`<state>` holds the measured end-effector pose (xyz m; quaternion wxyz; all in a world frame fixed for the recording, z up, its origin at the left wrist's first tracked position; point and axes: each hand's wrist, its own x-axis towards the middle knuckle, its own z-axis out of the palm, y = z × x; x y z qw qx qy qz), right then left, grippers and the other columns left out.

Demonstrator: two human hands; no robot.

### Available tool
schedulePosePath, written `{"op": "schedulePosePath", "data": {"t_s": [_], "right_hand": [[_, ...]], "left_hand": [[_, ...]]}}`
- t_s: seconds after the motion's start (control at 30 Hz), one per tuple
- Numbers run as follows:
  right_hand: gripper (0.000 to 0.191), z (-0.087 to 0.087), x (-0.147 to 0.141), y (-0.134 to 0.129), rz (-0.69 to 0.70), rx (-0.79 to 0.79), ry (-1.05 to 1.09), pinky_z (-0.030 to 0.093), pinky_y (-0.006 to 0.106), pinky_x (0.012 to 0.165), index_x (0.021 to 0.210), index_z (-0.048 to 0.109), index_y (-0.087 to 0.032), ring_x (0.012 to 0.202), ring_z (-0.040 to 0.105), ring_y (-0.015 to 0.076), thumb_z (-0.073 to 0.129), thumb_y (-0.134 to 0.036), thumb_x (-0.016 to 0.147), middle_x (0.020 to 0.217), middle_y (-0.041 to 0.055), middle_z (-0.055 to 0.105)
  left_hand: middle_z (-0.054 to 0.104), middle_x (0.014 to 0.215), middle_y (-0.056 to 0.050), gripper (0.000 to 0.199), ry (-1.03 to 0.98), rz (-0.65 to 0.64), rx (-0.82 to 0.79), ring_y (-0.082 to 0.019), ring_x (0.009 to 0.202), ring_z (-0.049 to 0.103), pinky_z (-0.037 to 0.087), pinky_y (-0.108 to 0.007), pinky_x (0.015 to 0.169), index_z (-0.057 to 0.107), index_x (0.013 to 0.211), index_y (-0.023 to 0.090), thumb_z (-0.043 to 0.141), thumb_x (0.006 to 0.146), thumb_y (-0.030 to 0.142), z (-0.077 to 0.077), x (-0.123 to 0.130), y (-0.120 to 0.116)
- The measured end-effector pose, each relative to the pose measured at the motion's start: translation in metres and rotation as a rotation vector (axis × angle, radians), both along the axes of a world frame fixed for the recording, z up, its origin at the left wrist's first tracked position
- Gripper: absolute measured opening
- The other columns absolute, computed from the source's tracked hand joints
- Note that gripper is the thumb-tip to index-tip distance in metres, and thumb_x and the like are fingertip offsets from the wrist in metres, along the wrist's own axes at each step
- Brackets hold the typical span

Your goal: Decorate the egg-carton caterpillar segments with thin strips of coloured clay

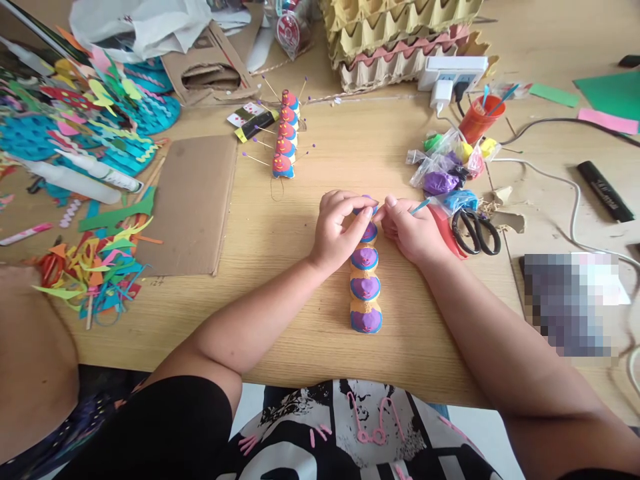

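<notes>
An egg-carton caterpillar (365,288) lies lengthwise before me, its yellow humps topped with purple and blue clay and small red mouths. Over its far end, my left hand (336,225) is closed, thumb and forefinger close together at the last hump; whatever they pinch is hidden. Just to the right, my right hand (411,230) is closed too, its fingertips near that same hump. A thin blue stick tool (421,205) pokes out from the right hand. Farther back stands a similar caterpillar (285,137), red and blue, with purple-tipped sticks in its sides.
Black-handled scissors (476,232) and bagged clay (443,180) lie right, near an orange cup (481,119) and a power strip (453,70). Egg trays (400,33) stack behind. Left are cardboard (187,207), paper scraps (100,267) and glue bottles (75,177). Another person's arm (35,360) rests nearby.
</notes>
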<state>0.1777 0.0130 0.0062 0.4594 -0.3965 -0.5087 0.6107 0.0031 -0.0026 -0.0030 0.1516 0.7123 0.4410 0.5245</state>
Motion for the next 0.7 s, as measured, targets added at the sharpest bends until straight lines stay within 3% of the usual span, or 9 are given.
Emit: {"op": "schedulePosePath", "data": {"t_s": [0.33,0.53,0.7], "right_hand": [[0.073,0.0069,-0.0015,-0.0035,0.0,0.087,-0.111,0.02,0.029,0.05,0.054,0.045,-0.02,0.052,0.028,0.0083,0.076,-0.081,0.082,0.053,-0.0044,0.035],[0.066,0.0027,-0.0004,-0.0004,0.023,-0.029,0.015,0.018,0.028,0.047,0.066,0.057,-0.021,0.05,0.023,0.0087,0.077,-0.083,0.079,0.054,-0.0069,0.032],[0.055,0.0018,0.003,0.001,0.015,-0.074,0.056,0.019,0.026,0.048,0.08,0.069,-0.02,0.051,0.029,0.0082,0.091,-0.07,0.073,0.056,-0.0073,0.04]], "left_hand": [[0.077,0.1,-0.004,0.023,-0.008,0.004,0.022,-0.021,0.105,0.07,0.054,-0.038,0.103,0.08,0.098,0.026,0.069,0.103,0.045,-0.0037,0.0013,0.002],[0.077,0.097,-0.003,0.026,0.014,0.042,0.007,-0.02,0.102,0.07,0.054,-0.038,0.102,0.08,0.095,0.027,0.066,0.105,0.046,-0.0022,0.0008,0.0024],[0.077,0.097,-0.003,0.027,-0.007,0.068,0.034,-0.019,0.101,0.07,0.054,-0.037,0.1,0.081,0.097,0.028,0.065,0.105,0.047,-0.0028,-0.0001,0.0022]]}}
